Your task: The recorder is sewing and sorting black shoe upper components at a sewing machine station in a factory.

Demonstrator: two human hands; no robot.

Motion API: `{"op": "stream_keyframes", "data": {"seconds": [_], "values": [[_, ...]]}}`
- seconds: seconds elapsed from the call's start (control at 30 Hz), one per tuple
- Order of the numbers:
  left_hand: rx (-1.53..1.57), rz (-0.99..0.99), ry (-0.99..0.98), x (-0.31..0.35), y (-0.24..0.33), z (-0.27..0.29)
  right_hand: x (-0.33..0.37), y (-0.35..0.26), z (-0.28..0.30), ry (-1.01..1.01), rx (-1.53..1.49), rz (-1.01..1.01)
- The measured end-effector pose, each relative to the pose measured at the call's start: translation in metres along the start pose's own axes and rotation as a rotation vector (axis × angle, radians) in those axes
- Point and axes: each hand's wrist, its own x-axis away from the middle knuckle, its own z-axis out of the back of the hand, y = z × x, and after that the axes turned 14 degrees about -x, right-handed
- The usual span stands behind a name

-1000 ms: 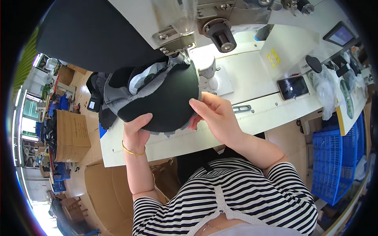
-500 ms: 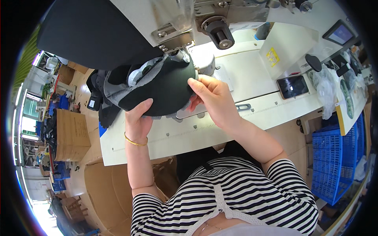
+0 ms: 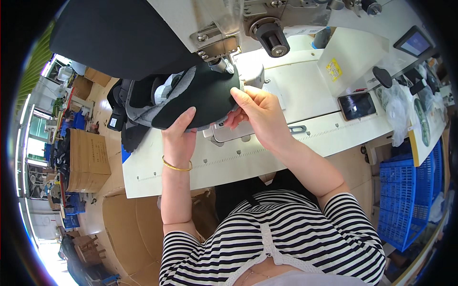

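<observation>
Here we are with both hands on the black padded cloth (image 3: 202, 95), which lies at eleven o'clock from the middle of the view, its far end right up at the metal foot of the sewing machine (image 3: 183, 21). The left hand (image 3: 179, 136) has it at the cloth's seven o'clock, thumb pressed flat on top, fingers tucked under and mostly out of sight. Over at three to four o'clock, the right hand (image 3: 262, 114) pinches the rim, thumb above, fingers curled below. The hands stand apart, with the near edge between them.

How will it handle? Light and soft, I'd say, with enough padding to keep a curve; the matt face looks grippy rather than slippery, and nothing suggests it's fragile. The grey fuzzy border at ten o'clock looks floppier and could fold under. Best hold: the rim, at four and seven o'clock, thumbs flat, tips well clear of one o'clock, where the foot sits. Beneath, the white counter (image 3: 167, 174); a phone (image 3: 357, 106) lies out between two and three o'clock.
</observation>
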Motion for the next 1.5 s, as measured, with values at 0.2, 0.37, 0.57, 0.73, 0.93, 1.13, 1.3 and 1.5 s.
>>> {"op": "stream_keyframes", "data": {"seconds": [0.2, 0.37, 0.57, 0.73, 0.93, 1.13, 1.3, 1.5], "values": [[0.012, -0.007, 0.098, 0.000, -0.006, -0.016, -0.001, 0.002, 0.000, -0.014, 0.010, 0.023], [0.020, -0.030, 0.223, 0.003, -0.012, -0.030, -0.002, 0.003, -0.002, 0.019, -0.008, 0.012], [-0.004, -0.035, 0.302, 0.006, -0.020, -0.044, -0.005, 0.009, 0.003, 0.026, 0.005, 0.035], [-0.109, -0.125, 0.337, 0.005, -0.028, -0.050, -0.005, 0.011, -0.003, 0.007, -0.046, 0.027], [-0.081, -0.099, 0.376, 0.008, -0.025, -0.078, -0.006, 0.009, 0.001, 0.031, -0.080, 0.017], [-0.213, -0.194, 0.409, 0.003, -0.043, -0.097, -0.008, 0.011, 0.000, 0.058, 0.002, 0.094], [-0.572, -0.337, 0.313, 0.035, -0.066, -0.092, -0.003, 0.000, -0.007, 0.040, 0.012, 0.013], [-0.215, -0.262, -0.875, 0.064, 0.048, 0.056, 0.005, -0.008, 0.019, 0.035, 0.134, 0.015]]}}
